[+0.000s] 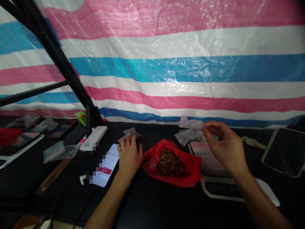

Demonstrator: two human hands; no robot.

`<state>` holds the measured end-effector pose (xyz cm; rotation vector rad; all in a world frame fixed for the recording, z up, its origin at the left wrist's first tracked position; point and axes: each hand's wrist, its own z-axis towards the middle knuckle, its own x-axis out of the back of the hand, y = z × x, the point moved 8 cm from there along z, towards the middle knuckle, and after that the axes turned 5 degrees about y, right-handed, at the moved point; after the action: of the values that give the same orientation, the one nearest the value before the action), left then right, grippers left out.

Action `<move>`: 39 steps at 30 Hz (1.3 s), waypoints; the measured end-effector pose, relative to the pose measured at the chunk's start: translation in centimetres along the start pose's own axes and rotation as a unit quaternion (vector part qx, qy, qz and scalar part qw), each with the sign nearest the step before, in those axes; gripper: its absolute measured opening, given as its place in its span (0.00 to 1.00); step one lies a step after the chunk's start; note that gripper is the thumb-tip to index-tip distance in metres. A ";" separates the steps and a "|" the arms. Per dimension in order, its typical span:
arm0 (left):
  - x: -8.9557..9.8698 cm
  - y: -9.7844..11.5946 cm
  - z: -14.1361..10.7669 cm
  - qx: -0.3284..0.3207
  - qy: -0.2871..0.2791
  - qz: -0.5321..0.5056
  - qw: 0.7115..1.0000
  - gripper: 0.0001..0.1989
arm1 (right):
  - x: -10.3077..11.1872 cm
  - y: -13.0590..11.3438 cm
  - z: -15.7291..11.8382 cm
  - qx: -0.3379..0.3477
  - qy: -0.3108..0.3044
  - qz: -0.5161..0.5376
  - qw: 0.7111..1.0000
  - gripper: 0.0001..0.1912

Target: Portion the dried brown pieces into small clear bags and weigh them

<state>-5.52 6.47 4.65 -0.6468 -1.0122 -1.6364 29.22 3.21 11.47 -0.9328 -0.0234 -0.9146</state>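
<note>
My left hand (130, 156) rests on the black tabletop, its fingertips on a small clear plastic bag (129, 134). My right hand (224, 146) is raised and pinches the corner of another clear plastic bag (190, 123). More clear bags (188, 136) lie just below that pinch, on a flat silver-topped digital scale (207, 159). Between my hands sits a red plastic bag (183, 165), open around a heap of brown granular material (170, 163). A smartphone (106, 165), its screen lit and partly pixelated, lies beside my left hand.
A white power bank (94, 138) lies beyond the phone. A black cable (85, 203) runs along the table's near side. To the left, a black metal frame (59, 60) stands before a striped tarpaulin (181, 70). A dark-framed panel (283, 152) stands at right.
</note>
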 end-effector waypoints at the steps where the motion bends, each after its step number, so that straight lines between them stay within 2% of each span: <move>1: -0.7 -0.1 -0.1 -0.009 -0.024 -0.001 1.000 0.19 | 0.7 1.1 0.5 -0.017 0.016 -0.035 0.999 0.14; 3: -1.6 0.2 -0.3 -0.035 -0.055 -0.037 0.997 0.17 | 1.6 3.3 1.3 -0.039 0.023 -0.075 0.996 0.16; 7: -2.4 1.3 -0.5 -0.069 -0.082 -0.130 0.986 0.16 | 1.6 7.2 2.1 -0.052 -0.022 -0.120 0.991 0.13; 10: -3.0 1.5 -0.7 -0.070 -0.086 -0.150 0.982 0.17 | 1.1 8.2 2.3 -0.028 -0.043 -0.130 0.990 0.12; 13: -3.3 1.2 -0.8 -0.063 -0.059 -0.168 0.982 0.17 | 1.2 6.8 2.5 0.022 -0.035 -0.124 0.991 0.13; 15: -3.5 0.9 -0.8 -0.059 -0.039 -0.176 0.982 0.17 | 0.8 5.0 2.3 0.059 -0.062 -0.101 0.991 0.11; 18: -3.9 0.6 -0.8 -0.060 -0.028 -0.175 0.982 0.16 | -1.2 2.1 1.0 0.101 -0.158 -0.059 0.980 0.09; 21: -4.2 0.5 -0.7 -0.063 -0.029 -0.170 0.983 0.16 | -3.8 0.0 -1.2 0.155 -0.260 -0.061 0.951 0.08; 23: -4.2 0.5 -0.7 -0.063 -0.029 -0.169 0.983 0.16 | -5.1 -0.2 -2.3 0.175 -0.285 -0.093 0.938 0.10; 28: -3.8 0.6 -0.6 -0.059 -0.029 -0.176 0.982 0.15 | -5.8 0.9 -2.8 0.174 -0.268 -0.152 0.935 0.19; 32: -3.5 0.7 -0.4 -0.061 -0.038 -0.173 0.982 0.15 | -4.4 0.3 -1.7 0.188 -0.227 -0.133 0.946 0.16; 34: -3.4 0.8 -0.3 -0.063 -0.043 -0.171 0.982 0.14 | -3.1 0.4 -0.8 0.164 -0.196 -0.125 0.959 0.13; 36: -3.3 0.9 -0.2 -0.068 -0.047 -0.170 0.982 0.14 | -1.9 1.5 -0.1 0.110 -0.171 -0.165 0.965 0.14; 39: -3.2 0.8 -0.1 -0.069 -0.050 -0.147 0.985 0.14 | -1.3 3.5 0.1 0.065 -0.175 -0.255 0.949 0.15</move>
<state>-3.74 7.87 2.18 -0.7034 -1.1136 -1.9624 30.83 5.04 8.70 -0.9734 -0.6480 -1.1930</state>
